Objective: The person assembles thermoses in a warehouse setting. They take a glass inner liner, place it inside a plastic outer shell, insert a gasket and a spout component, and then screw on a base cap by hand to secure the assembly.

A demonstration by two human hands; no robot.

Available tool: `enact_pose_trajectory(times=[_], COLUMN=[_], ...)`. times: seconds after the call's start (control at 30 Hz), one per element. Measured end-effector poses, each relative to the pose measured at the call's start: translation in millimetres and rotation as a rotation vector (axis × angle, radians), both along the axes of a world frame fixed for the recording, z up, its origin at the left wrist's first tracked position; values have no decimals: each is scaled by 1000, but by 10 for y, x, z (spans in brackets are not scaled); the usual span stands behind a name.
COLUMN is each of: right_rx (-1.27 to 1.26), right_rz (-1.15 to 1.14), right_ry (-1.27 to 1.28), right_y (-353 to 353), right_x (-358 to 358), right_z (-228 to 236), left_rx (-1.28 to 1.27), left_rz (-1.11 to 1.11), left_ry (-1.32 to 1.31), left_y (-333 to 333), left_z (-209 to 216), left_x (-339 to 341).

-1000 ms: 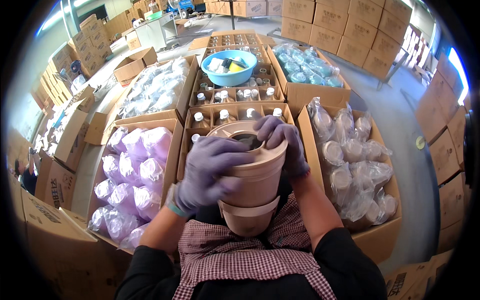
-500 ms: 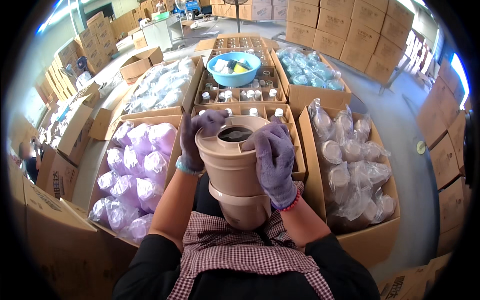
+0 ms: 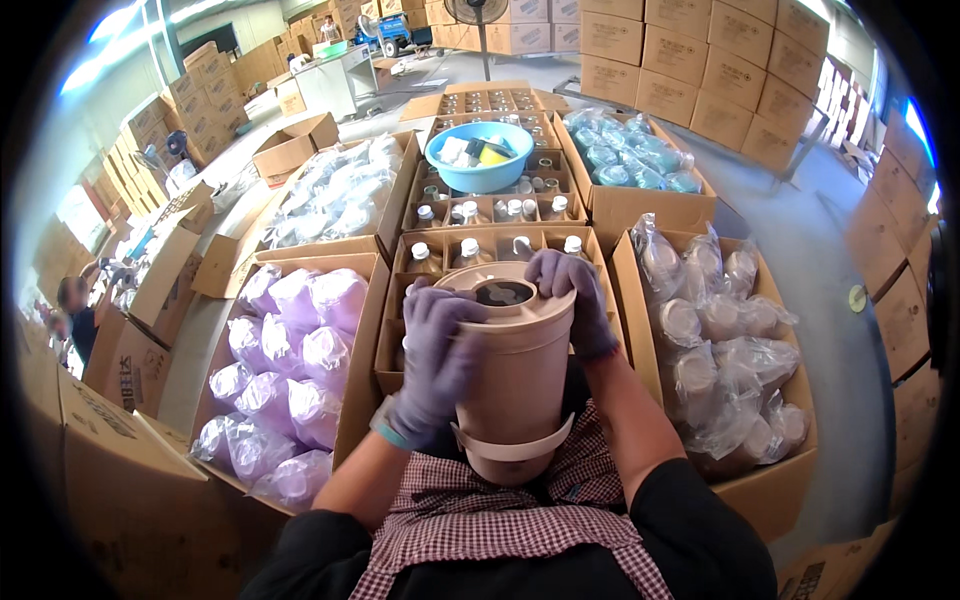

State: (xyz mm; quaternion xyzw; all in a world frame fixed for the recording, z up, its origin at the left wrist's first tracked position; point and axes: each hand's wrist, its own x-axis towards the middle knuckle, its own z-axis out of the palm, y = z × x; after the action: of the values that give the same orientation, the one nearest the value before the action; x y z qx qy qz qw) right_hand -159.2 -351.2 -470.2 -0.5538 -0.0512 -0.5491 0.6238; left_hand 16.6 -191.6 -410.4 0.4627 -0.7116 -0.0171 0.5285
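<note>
Gripping the tan tub (image 3: 515, 375) mid-frame, the right hand (image 3: 570, 295) hooks fingers over its rim (image 3: 520, 316); left hand (image 3: 438, 355) blurred alongside, can't tell its grip!

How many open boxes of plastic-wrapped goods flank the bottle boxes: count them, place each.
4: the purple-filled box, near left; the pale-filled box, far left; the beige-filled box, near right; the teal-filled box, far right.

Grey floor (image 3: 808, 255), brightly lit toward the back left. White rectangular desk (image 3: 328, 90) far back (black round-headed pedestal fan (image 3: 476, 11) to its right); brown cardboard carton stacks (image 3: 692, 65) upper right.
</note>
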Motion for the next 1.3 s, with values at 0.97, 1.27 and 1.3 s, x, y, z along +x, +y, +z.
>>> enact_pose_trajectory(times=[0.97, 1.27, 1.3], right_rx=[-38, -642, -402], right_rz=[96, -728, -373], right_ry=[283, 410, 397], right_y=[169, 639, 423], right_x=[-602, -326, -462], right_z=[471, 858, 685], left_rx=[177, 271, 192], left_rz=[-357, -182, -110], left_ry=[262, 523, 637], left_y=[-94, -449, -287], left_z=[288, 209, 380], left_x=[18, 214, -31])
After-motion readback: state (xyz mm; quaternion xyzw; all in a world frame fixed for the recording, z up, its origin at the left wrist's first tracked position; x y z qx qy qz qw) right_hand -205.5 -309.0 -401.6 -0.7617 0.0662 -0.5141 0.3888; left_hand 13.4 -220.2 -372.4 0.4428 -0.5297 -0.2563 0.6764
